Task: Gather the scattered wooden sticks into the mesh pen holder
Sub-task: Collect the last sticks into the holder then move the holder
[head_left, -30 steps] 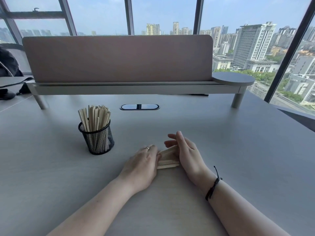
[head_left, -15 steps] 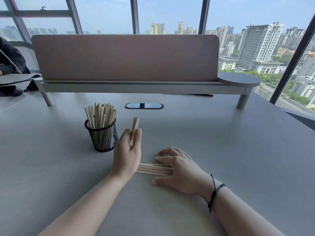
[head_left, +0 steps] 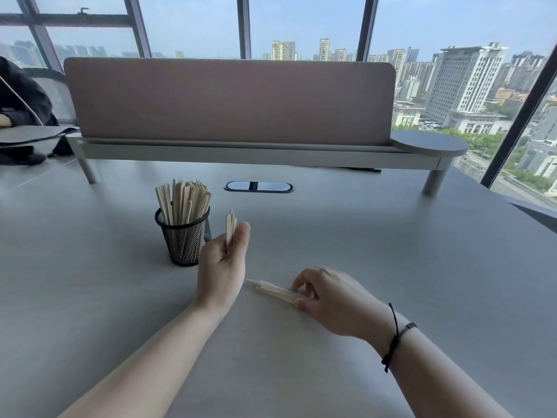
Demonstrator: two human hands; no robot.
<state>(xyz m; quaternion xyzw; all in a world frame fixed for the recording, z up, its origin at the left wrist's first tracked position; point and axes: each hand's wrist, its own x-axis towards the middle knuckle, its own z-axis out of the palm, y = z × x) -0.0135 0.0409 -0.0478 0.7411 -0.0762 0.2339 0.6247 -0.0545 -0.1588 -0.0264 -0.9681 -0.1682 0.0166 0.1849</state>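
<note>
Mesh pen holder (head_left: 184,240) left of left hand (head_left: 221,263) — loose sticks (head_left: 275,291) between hands, on table (head_left: 391,251).

right grip (head_left: 327,292) now curled pinching table sticks (head_left: 275,291), formerly flat

The left hand (head_left: 221,267) covers the lower part of the few wooden sticks (head_left: 231,226) it pinches, so their number cannot be told. The right hand (head_left: 334,298) hides the near ends of the sticks on the desk (head_left: 275,290), which look blurred. Black mesh veils the lower lengths of the sticks standing in the pen holder (head_left: 184,236). Both forearms run off the bottom edge. At the left edge, a seated person in dark clothing (head_left: 21,98) is cut off.
</note>
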